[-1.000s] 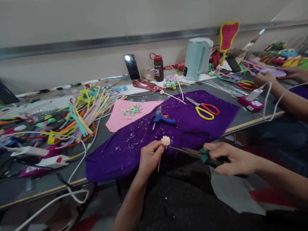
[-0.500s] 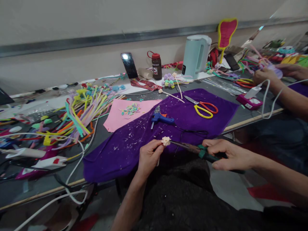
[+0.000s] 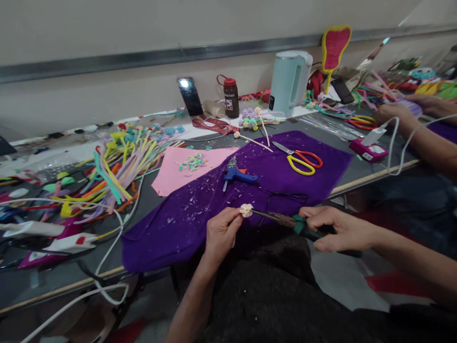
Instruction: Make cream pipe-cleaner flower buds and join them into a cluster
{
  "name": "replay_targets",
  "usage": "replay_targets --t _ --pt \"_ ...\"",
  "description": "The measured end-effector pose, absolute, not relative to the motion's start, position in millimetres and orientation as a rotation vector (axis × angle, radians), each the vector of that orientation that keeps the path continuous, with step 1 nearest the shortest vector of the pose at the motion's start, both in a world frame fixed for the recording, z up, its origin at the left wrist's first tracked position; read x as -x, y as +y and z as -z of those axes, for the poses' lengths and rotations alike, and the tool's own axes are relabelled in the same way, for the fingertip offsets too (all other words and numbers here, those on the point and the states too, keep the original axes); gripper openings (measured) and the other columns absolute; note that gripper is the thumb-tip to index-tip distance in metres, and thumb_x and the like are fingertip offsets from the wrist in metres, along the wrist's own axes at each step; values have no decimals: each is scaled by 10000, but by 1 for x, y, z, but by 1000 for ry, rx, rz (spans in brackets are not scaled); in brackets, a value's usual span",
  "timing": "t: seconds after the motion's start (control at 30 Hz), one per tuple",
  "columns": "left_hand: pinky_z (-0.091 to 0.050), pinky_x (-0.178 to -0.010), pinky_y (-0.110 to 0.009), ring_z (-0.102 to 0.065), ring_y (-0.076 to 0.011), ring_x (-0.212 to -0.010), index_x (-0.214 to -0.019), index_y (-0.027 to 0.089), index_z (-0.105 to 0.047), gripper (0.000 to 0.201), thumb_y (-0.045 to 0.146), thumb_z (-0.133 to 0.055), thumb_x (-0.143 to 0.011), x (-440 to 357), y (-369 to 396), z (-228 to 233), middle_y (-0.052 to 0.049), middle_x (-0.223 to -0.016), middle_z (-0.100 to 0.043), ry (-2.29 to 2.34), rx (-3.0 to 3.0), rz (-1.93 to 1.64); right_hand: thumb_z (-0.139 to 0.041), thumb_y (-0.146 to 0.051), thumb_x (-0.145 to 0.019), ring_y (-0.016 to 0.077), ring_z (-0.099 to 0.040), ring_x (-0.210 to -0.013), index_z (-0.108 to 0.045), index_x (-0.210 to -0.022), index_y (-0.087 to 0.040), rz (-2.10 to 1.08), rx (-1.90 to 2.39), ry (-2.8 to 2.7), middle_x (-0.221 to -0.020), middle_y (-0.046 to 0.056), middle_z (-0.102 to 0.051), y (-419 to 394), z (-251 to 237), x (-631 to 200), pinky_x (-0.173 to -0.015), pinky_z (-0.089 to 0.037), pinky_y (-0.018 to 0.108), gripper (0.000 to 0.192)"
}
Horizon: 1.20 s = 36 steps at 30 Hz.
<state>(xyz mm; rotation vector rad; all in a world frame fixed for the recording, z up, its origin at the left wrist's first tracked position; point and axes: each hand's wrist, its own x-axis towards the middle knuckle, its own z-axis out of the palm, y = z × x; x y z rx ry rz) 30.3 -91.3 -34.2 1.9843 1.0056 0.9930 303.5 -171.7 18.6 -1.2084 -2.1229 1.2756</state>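
At a cluttered craft bench, a person's left hand (image 3: 220, 232) closes around the thin stem of a small cream pipe-cleaner flower (image 3: 245, 210), holding it just above the near edge of a purple cloth (image 3: 214, 200). The right hand (image 3: 337, 229) grips the green handles of a pair of long-nose pliers (image 3: 285, 220), whose tip touches the flower's head. The flower looks light, soft and easily crushed; its wire stem, stiffer than the fuzzy head, seems the safer place to hold. On the cloth lie one blue glue gun (image 3: 237, 175) and one pair of scissors (image 3: 300, 160) with red and yellow handles. Behind them stand one pale kettle (image 3: 289, 83), one brown bottle (image 3: 231, 98) and one propped phone (image 3: 189, 96). A loose heap of coloured pipe cleaners (image 3: 117, 169), too many to count, spreads at left. Another person's two hands (image 3: 407, 110) work at far right.
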Motion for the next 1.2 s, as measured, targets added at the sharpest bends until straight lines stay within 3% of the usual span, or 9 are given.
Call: replay_targets --t 0.77,1.2 --pt "-476 -725 -247 -612 -139 -791 -930 201 -676 201 163 -525 -804 -29 -93 46 -34 -840 -675 1003 -2120 -1155 -588 -340 -744 118 -375 -661 -355 -554 -163 -1189 1229 -2159 -702 -17 -356 -175 -20 -298 -603 -287 256 349" --pt "-455 -689 -227 -597 -125 -720 -871 203 -675 188 183 -496 -815 -29 -93 47 -22 -792 -657 1036 -2168 -1045 -533 -366 -803 114 -398 -650 -371 -570 -164 -1234 1231 -2197 -721 -3 -413 -173 -23 -300 -597 -298 255 349"
